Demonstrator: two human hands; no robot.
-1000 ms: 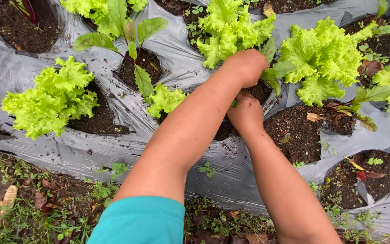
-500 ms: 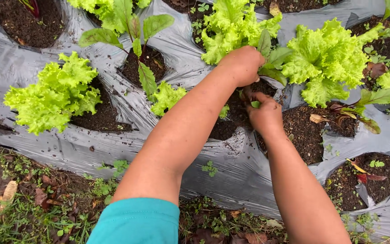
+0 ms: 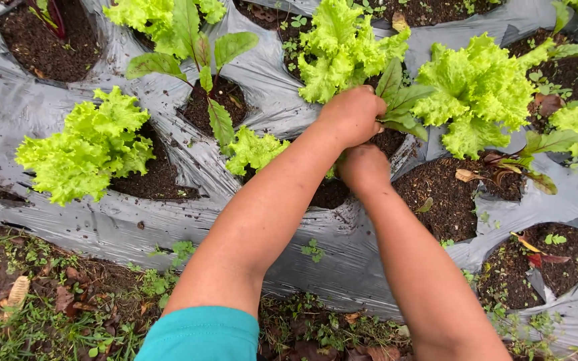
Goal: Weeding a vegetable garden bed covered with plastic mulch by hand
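Hands have closed in on one planting hole. Left hand (image 3: 354,115) is fisted around the base of a dark-leaved seedling (image 3: 401,101), leaves fanning out just right of the knuckles. Right hand (image 3: 364,167) sits directly below the left, touching or nearly so, fingers curled down into the soil hole (image 3: 332,194); cannot tell whether it's gripping anything, fingertips are hidden.

Change over the last second: right hand swung out to the right half a second back, away from the left, and has now returned under it. Left fist has barely moved, and the seedling leaves show more clearly beside it now. Reads as the left holding the plant steady while the right works the soil at the stem.

Around the grip:
- frilly green lettuce (image 3: 342,47) just above the left fist, another lettuce head (image 3: 479,90) to its right, touching the seedling leaves
- small lettuce (image 3: 255,150) left of the forearms, beside the same hole
- big lettuce (image 3: 85,144) well off to the left
- bare soil patch (image 3: 449,194) right of the right wrist
- grey plastic mulch sheet (image 3: 102,227) under everything, grass and weeds along its near edge
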